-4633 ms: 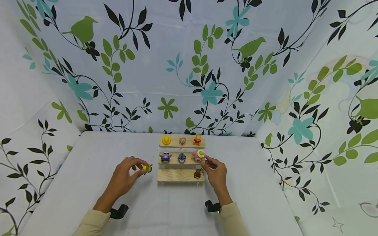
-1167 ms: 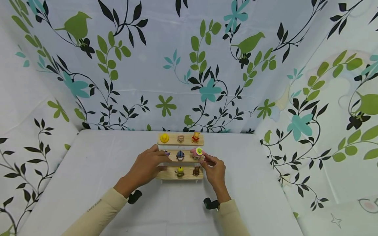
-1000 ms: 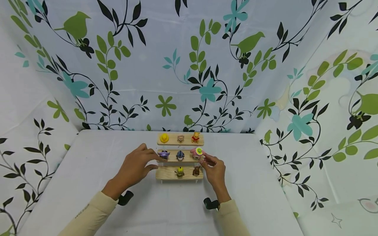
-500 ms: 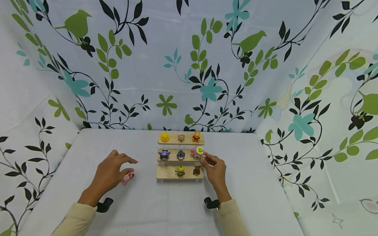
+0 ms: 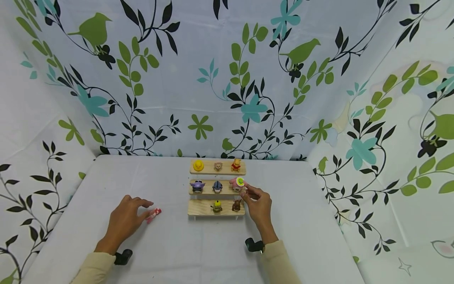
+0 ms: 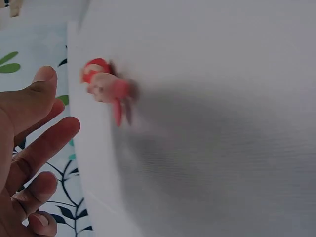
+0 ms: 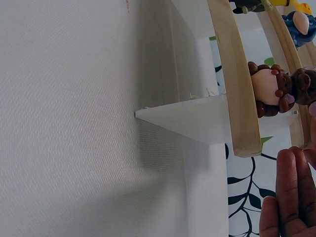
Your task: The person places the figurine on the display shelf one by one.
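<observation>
My left hand (image 5: 124,221) hovers at the left of the table beside a small pink-and-red figurine (image 5: 154,214) lying there. In the left wrist view, its thumb and fingers are spread, and a gap separates them from the figurine. At the right end of the middle shelf, my right hand (image 5: 260,205) pinches a pink figurine with a green-and-yellow disc (image 5: 238,183). A yellow-green figurine (image 5: 217,206) and a brown figurine (image 5: 236,204) stand on the bottom shelf (image 5: 199,208); the brown one shows its pale belly in the right wrist view.
On the middle shelf are a purple figurine (image 5: 197,186) and a blue one (image 5: 217,186). The top shelf (image 5: 208,172) bears a yellow duck-like figurine (image 5: 198,165), a small tan figurine (image 5: 218,166) and a red-shirted yellow bear (image 5: 235,165). Patterned cloth (image 5: 220,134) rises behind the table.
My left hand has set the yellow-green figurine on the bottom shelf and let go. It has since moved left and down beside the pink-and-red figurine. My right hand stays at the middle shelf.
</observation>
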A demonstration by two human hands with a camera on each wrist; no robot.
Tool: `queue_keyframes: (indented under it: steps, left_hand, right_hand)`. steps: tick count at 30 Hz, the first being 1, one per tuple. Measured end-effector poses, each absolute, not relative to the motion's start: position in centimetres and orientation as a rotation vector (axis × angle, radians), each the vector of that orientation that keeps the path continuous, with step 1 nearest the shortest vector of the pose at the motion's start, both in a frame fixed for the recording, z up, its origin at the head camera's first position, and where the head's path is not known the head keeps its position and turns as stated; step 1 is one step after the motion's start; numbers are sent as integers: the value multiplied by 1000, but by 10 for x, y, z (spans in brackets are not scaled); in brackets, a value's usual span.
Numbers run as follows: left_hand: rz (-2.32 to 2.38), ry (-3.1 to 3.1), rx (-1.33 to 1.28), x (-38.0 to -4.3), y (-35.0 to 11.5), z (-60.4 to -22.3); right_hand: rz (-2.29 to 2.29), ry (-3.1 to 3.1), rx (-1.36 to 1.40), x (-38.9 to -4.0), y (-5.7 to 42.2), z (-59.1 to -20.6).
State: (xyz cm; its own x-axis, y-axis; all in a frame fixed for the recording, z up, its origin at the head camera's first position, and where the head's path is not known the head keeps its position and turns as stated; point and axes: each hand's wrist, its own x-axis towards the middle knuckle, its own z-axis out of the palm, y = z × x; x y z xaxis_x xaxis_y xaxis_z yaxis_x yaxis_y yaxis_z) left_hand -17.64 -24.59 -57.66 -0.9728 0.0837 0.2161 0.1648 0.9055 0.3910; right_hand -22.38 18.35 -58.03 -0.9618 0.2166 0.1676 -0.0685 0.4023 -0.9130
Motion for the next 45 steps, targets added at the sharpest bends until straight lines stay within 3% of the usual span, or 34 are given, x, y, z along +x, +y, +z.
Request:
queue_keyframes:
  steps: [18,45]
  left_hand:
    - [-716,-2913,-148,-175,-242,-606]
    - [-881,-2729,-371,-176,-160,-533]
  right_hand:
    - [1587,-2402,-125,-223,182,-578]
    - [1585,-2379,-114,-222,181,-579]
